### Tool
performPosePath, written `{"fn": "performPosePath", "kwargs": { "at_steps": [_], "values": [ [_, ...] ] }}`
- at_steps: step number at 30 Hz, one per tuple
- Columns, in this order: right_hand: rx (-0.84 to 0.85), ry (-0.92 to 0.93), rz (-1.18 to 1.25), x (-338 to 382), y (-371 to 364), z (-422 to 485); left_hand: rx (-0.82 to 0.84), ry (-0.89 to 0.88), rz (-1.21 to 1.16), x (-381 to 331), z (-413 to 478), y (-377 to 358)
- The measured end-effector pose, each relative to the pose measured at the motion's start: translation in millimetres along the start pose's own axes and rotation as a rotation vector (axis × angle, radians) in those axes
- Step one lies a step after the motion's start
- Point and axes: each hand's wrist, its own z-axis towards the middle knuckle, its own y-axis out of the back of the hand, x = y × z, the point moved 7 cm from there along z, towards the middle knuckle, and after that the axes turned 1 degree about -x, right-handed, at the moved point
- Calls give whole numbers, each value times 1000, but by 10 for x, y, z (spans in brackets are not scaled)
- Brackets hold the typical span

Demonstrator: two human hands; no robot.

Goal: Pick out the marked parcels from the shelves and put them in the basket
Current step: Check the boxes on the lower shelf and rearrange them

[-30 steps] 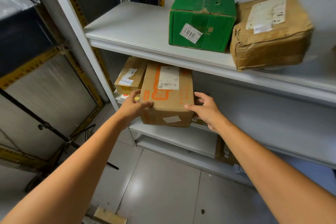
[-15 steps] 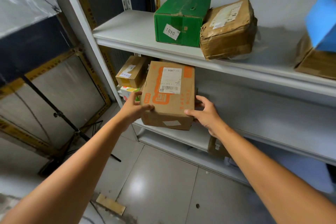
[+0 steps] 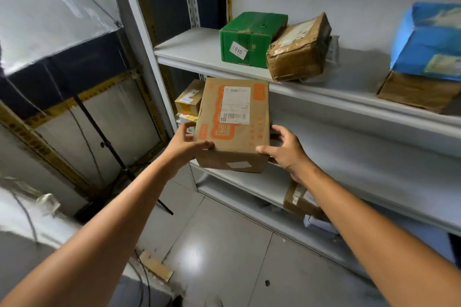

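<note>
Nearest the camera, 2 bare forearms reach forward over a glossy tiled floor, where a small scrap of cardboard lies by the lower left. The left hand grips the left side of a brown parcel with orange print, its thumb lying across the front corner. The right hand grips the right side, thumb on the front edge and fingers curled behind. Both hands are clasped on this parcel, which hangs in the air in front of the middle shelf, tilted so that its top face with the white shipping label is turned toward the person. A second small white sticker shows on its near face.

The step in hand appears to be the removal of 1 chosen parcel from the shelves; it looks clear of the shelf board and is carried by the hands alone. No basket shows in this view, so the next move likely calls for turning away from the rack to find it, keeping both hands firm so the box does not slip.

Beyond the parcel, a small yellowish box sits deeper on the middle shelf, and another brown box rests lower down, behind the right forearm. Farther up, the top shelf carries a green box with a tag reading 0401, a crumpled brown parcel touching its right side, and well apart on the right a blue package stacked on a flat brown carton.
</note>
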Motion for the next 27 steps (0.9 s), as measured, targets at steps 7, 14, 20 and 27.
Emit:
{"fn": "performPosePath", "kwargs": {
  "at_steps": [7, 14, 20, 27],
  "values": [
    [4, 71, 3, 354, 80, -148, -11, -81, 1, -282, -252, 69],
    [-28, 164, -8, 866, 55, -222, -27, -209, 19, -682, -392, 314],
    [-51, 242, -4, 1140, 116, -315, 0, -267, -31, -948, -442, 418],
    [-175, 297, 27, 1369, 429, -363, 46, -315, -18, -1258, -329, 337]
  ]
}}
